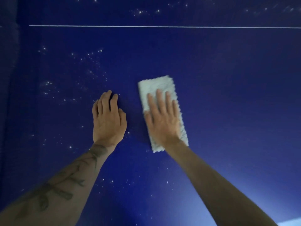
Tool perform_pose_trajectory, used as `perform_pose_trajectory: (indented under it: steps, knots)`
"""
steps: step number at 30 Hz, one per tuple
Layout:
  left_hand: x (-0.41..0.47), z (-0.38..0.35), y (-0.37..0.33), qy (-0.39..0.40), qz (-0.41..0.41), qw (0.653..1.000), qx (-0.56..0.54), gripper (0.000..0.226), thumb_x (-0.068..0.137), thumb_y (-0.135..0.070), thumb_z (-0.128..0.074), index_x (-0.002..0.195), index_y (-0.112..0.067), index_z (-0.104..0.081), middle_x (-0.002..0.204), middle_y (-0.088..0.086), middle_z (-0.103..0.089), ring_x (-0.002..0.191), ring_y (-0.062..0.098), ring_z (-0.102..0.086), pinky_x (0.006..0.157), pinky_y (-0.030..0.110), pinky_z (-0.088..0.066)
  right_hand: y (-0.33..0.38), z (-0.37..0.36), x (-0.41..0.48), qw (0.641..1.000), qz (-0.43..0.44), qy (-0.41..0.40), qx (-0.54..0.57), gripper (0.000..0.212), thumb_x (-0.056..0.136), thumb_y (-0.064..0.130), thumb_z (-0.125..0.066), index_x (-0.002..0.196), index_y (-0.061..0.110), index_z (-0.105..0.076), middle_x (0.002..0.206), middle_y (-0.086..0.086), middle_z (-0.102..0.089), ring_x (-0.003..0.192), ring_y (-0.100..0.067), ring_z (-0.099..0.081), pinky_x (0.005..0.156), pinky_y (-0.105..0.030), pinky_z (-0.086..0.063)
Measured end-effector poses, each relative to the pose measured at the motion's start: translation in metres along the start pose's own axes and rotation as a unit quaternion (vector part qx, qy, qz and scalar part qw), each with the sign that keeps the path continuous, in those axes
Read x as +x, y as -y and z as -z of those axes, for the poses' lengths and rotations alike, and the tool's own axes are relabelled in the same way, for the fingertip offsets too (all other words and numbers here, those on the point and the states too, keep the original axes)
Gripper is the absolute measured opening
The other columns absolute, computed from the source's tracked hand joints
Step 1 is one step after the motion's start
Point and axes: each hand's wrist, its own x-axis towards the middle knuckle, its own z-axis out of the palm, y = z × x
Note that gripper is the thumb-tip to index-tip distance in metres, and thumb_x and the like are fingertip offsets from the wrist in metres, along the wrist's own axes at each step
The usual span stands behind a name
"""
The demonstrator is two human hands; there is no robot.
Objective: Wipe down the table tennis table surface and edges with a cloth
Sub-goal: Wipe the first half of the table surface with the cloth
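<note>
In the head view the blue worktop (228, 95) fills the frame. A folded white cloth (154, 87) lies flat on it near the middle, its long side running away from the person. The right hand (162, 119) lies on the cloth's nearer half, palm down, fingers straight and slightly spread, pressing rather than gripping. The left hand (108, 118) rests on the bare surface just beside the cloth but apart from it. Its fingers are loosely bent and hold nothing, and it looks like a brace for the lean.

White specks (91, 62) are scattered over the blue to the left of both hands. There are more beyond the thin white line (162, 26) and a few nearer the person. The surface right of the cloth looks cleaner, though glare at the lower right makes that hard to judge.

The step in hand seems to be a flat wipe of the top. To do it well, spread the palm's weight across the whole cloth so its far end does not lift. Drive it in straight, overlapping passes toward the speckled left area. The left hand sits in that path and should move aside first. The dark band (9, 79) at the far left may be the edge, and it probably needs the cloth wrapped over it.
</note>
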Motion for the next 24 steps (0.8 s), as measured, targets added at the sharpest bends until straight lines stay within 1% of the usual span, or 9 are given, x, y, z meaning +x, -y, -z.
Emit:
perform_pose_trajectory:
  steps: [3, 4, 8, 11, 14, 16, 20, 22, 24]
  knots:
    - [0.000, 0.005, -0.002, 0.019, 0.010, 1.000, -0.020, 0.047, 0.106, -0.016, -0.043, 0.151, -0.003, -0.042, 0.162, 0.017, -0.035, 0.149, 0.036, -0.034, 0.128, 0.052, -0.022, 0.002, -0.012, -0.052, 0.990, 0.140, 0.007, -0.007, 0.061, 0.114, 0.046, -0.025, 0.172, 0.029, -0.016, 0.180, -0.005, -0.006, 0.166, -0.031, -0.001, 0.134, -0.051, -0.003]
    - [0.000, 0.008, -0.003, 0.027, 0.012, 0.999, -0.034, 0.047, 0.106, -0.014, -0.043, 0.152, -0.003, -0.042, 0.163, 0.016, -0.034, 0.150, 0.035, -0.032, 0.128, 0.051, -0.020, -0.011, -0.012, -0.066, 0.987, 0.157, 0.004, -0.007, 0.061, 0.114, 0.046, -0.029, 0.171, 0.029, -0.020, 0.180, -0.003, -0.009, 0.166, -0.030, -0.004, 0.134, -0.051, -0.007]
    - [-0.021, 0.021, -0.008, 0.045, -0.010, 0.997, -0.058, 0.048, 0.107, -0.010, -0.045, 0.153, -0.001, -0.042, 0.164, 0.017, -0.033, 0.150, 0.034, -0.032, 0.128, 0.050, -0.023, -0.077, 0.003, -0.077, 0.999, 0.039, -0.012, -0.016, 0.060, 0.112, 0.045, -0.029, 0.170, 0.029, -0.026, 0.178, -0.003, -0.017, 0.165, -0.030, -0.011, 0.132, -0.053, -0.015]
    - [-0.064, 0.023, -0.015, 0.035, 0.002, 0.998, -0.054, 0.048, 0.107, -0.011, -0.048, 0.153, -0.001, -0.043, 0.163, 0.016, -0.035, 0.149, 0.034, -0.036, 0.127, 0.049, -0.027, -0.097, 0.015, -0.049, 0.999, -0.047, 0.003, -0.004, 0.063, 0.112, 0.050, -0.017, 0.172, 0.033, -0.009, 0.180, -0.001, -0.003, 0.166, -0.028, 0.001, 0.134, -0.051, -0.005]
    - [-0.113, 0.016, -0.019, 0.017, 0.027, 0.999, -0.042, 0.047, 0.107, -0.012, -0.049, 0.152, -0.001, -0.045, 0.162, 0.016, -0.038, 0.147, 0.035, -0.040, 0.124, 0.050, -0.031, -0.064, 0.011, -0.025, 0.996, -0.081, -0.001, 0.026, 0.064, 0.112, 0.051, -0.014, 0.171, 0.033, 0.002, 0.180, -0.003, 0.009, 0.165, -0.030, 0.013, 0.133, -0.052, 0.004]
    - [-0.139, 0.010, -0.021, 0.008, 0.041, 0.999, -0.026, 0.046, 0.109, -0.017, -0.042, 0.152, -0.002, -0.044, 0.161, 0.016, -0.038, 0.146, 0.035, -0.040, 0.123, 0.052, -0.033, -0.030, 0.002, -0.036, 0.999, -0.037, 0.007, 0.024, 0.063, 0.113, 0.049, -0.013, 0.171, 0.031, 0.004, 0.179, -0.004, 0.012, 0.164, -0.031, 0.015, 0.133, -0.053, 0.003]
    - [-0.165, -0.002, -0.028, 0.013, 0.049, 0.999, -0.003, 0.053, 0.106, -0.025, -0.035, 0.153, 0.000, -0.041, 0.162, 0.018, -0.038, 0.147, 0.037, -0.039, 0.122, 0.055, -0.034, -0.010, -0.015, -0.105, 0.985, 0.167, 0.029, 0.008, 0.063, 0.113, 0.048, -0.022, 0.172, 0.028, -0.013, 0.180, -0.005, -0.001, 0.166, -0.032, 0.004, 0.134, -0.052, -0.002]
    - [-0.169, -0.007, -0.029, 0.011, 0.049, 0.999, 0.008, 0.054, 0.106, -0.026, -0.034, 0.154, -0.001, -0.039, 0.163, 0.017, -0.035, 0.149, 0.037, -0.036, 0.124, 0.056, -0.030, -0.038, -0.013, -0.121, 0.983, 0.179, 0.032, 0.003, 0.061, 0.113, 0.049, -0.025, 0.171, 0.030, -0.018, 0.180, -0.002, -0.006, 0.166, -0.030, 0.001, 0.134, -0.051, -0.003]
    - [-0.170, -0.011, -0.027, 0.012, 0.049, 0.999, 0.015, 0.055, 0.107, -0.029, -0.033, 0.155, -0.002, -0.037, 0.164, 0.016, -0.034, 0.152, 0.036, -0.033, 0.126, 0.056, -0.028, -0.075, -0.007, -0.117, 0.993, 0.118, 0.020, -0.007, 0.061, 0.112, 0.049, -0.023, 0.171, 0.032, -0.020, 0.180, -0.002, -0.010, 0.166, -0.031, -0.003, 0.134, -0.052, -0.008]
